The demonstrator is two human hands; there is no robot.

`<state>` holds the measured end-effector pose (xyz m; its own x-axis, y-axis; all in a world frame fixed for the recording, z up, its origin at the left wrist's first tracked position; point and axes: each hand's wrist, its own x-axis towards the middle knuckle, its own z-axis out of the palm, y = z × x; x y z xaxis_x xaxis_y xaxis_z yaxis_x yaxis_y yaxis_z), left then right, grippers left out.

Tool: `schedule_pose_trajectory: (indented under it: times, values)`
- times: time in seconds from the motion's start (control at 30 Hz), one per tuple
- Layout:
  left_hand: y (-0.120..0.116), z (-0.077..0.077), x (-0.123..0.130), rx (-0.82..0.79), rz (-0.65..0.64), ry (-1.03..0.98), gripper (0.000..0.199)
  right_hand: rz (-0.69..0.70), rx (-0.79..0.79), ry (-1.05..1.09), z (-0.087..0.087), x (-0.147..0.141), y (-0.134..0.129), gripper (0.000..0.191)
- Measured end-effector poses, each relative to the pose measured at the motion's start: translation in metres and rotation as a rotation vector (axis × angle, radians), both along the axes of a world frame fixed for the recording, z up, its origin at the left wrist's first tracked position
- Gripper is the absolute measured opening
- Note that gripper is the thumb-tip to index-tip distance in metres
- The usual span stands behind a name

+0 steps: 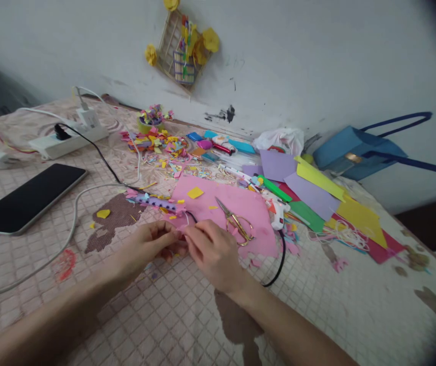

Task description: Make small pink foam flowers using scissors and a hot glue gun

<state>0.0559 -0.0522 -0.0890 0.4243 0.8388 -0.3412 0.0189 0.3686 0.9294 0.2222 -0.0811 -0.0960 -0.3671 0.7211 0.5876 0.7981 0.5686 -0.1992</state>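
My left hand (160,241) and my right hand (212,251) meet at the front edge of a pink sheet (256,216), fingertips pinched together. A small pink piece shows between them, partly hidden by the fingers; a thin white strand rises just behind it. Gold-handled scissors (236,222) lie on the pink sheet, to the right of my right hand. Behind my left hand rests a purple strip (155,202) with dark dots and pink ends. A yellow paper piece (195,192) lies on the sheet.
A phone (31,198) and a power strip (71,142) with cables are at left. Paper scraps (157,142) pile up at the back. A glue gun (278,214), coloured sheets (313,195), white string (340,234) and a blue bag (355,152) are at right.
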Motion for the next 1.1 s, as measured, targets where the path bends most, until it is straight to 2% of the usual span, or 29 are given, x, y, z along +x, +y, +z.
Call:
schedule_pose_trajectory:
  times: [0.13,0.23,0.5,0.73,1.1]
  values:
    - [0.002,-0.001,-0.004,-0.008,0.006,0.009,0.02,-0.086,-0.171,0.334,0.006,0.006,0.002,0.012]
    - [0.002,0.0,-0.005,-0.05,0.013,-0.005,0.019,-0.115,-0.264,0.396,0.009,0.009,0.001,0.01]
    - [0.002,0.006,-0.004,-0.167,0.021,-0.075,0.019,-0.073,-0.374,0.379,0.002,0.004,-0.003,0.008]
    - [0.001,0.007,-0.005,-0.192,0.0,-0.064,0.018,-0.164,-0.352,0.171,0.001,-0.003,-0.005,0.005]
    - [-0.003,0.012,-0.007,-0.258,0.039,-0.163,0.017,-0.266,-0.37,0.048,0.002,-0.006,-0.007,0.008]
